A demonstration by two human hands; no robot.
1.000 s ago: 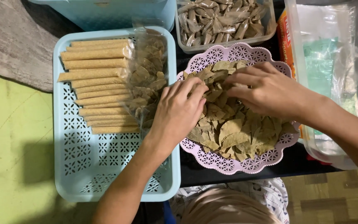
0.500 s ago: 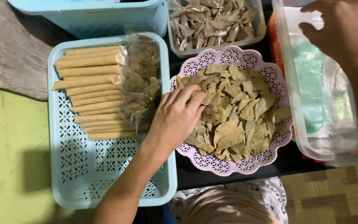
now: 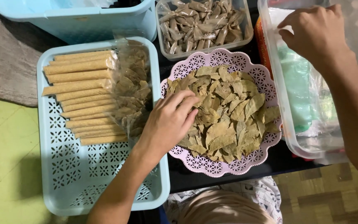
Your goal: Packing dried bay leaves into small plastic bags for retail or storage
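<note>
Both hands work apart: the left hand (image 3: 171, 120) lies fingers together on dried brown leaves (image 3: 224, 110) heaped in the pink lacy plastic plate (image 3: 212, 166), perhaps pinching some; a careless drag could spill them. The right hand (image 3: 313, 35), loosely curled, reaches into the clear plastic tub (image 3: 289, 124).

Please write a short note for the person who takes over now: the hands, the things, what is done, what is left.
Left hand: open, fingers resting on the dry leaves in the pink plate.
Right hand: reaching into the clear box of plastic bags; grip cannot be told.
Done: rolled sticks and a bag of leaves lie in the blue tray; wrapped packets fill a tub.
Left: the plate is heaped with loose leaves.
</note>
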